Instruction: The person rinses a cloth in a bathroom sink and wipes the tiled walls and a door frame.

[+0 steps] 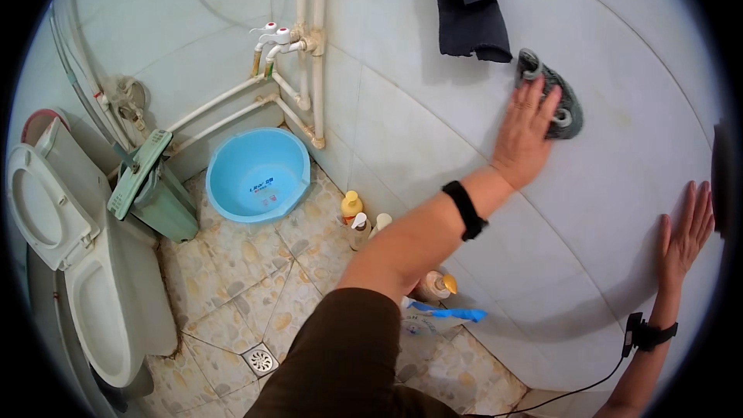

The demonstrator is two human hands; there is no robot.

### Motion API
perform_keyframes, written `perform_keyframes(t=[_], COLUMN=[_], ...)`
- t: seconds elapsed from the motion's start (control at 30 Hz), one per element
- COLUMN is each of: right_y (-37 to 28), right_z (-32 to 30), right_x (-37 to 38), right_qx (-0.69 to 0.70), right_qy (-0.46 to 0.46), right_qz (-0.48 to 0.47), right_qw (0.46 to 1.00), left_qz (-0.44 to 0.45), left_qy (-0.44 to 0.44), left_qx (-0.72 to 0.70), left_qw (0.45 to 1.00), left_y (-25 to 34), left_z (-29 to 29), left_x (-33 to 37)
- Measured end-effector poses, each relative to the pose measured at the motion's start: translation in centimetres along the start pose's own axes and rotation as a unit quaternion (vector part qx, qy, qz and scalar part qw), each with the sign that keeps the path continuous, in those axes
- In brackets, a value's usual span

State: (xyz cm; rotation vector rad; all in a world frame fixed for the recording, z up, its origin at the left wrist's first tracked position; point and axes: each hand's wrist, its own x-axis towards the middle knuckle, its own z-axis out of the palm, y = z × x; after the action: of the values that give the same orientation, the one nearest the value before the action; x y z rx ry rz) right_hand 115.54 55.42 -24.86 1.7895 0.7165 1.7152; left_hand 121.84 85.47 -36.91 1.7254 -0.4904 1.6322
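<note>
My left hand presses a crumpled dark grey-green cloth against the white tiled wall. Its fingers lie over the cloth, whose edges curl up around them; the thumb is hidden. Farther right, my right hand rests on the same wall with fingers stretched and apart, holding nothing. Both wrists carry black bands, and a thin cable runs from the right one. Just above the cloth hang dark grey towels.
A light blue basin stands on the patterned floor below taps and pipes. At left are a green lidded bin and a toilet. Pump bottles and a blue-white packet stand along the wall's foot. A floor drain lies nearby.
</note>
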Motion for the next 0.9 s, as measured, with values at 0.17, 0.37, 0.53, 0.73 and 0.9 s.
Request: perform_keyframes(t=[0.17,0.37,0.53,0.73,0.9], right_y=[-0.4,-0.4,-0.5,-1.2,-0.7], right_z=[-0.4,-0.7,-1.1,-0.8,-0.9], right_x=[0.1,0.2,-0.1,0.5,-0.6], right_qx=[-0.011,0.008,-0.004,0.025,0.042], right_qy=[-0.004,0.0,-0.034,-0.027,-0.06], right_qz=[-0.008,0.004,0.026,0.055,0.085], right_qw=[1.0,1.0,0.999,0.998,0.994], left_qz=[-0.121,-0.373,-0.381,-0.278,-0.236], left_qy=[0.064,0.169,0.136,-0.172,-0.192], left_qx=[0.048,0.118,0.053,-0.031,-0.005], left_qw=[0.989,0.905,0.913,0.945,0.953], left_y=[-10.0,-14.9,-8.4,7.0,8.6], left_z=[-4.7,-7.8,-2.7,2.0,2.0], left_x=[-3.4,-6.0,-10.0,-18.7,-15.6])
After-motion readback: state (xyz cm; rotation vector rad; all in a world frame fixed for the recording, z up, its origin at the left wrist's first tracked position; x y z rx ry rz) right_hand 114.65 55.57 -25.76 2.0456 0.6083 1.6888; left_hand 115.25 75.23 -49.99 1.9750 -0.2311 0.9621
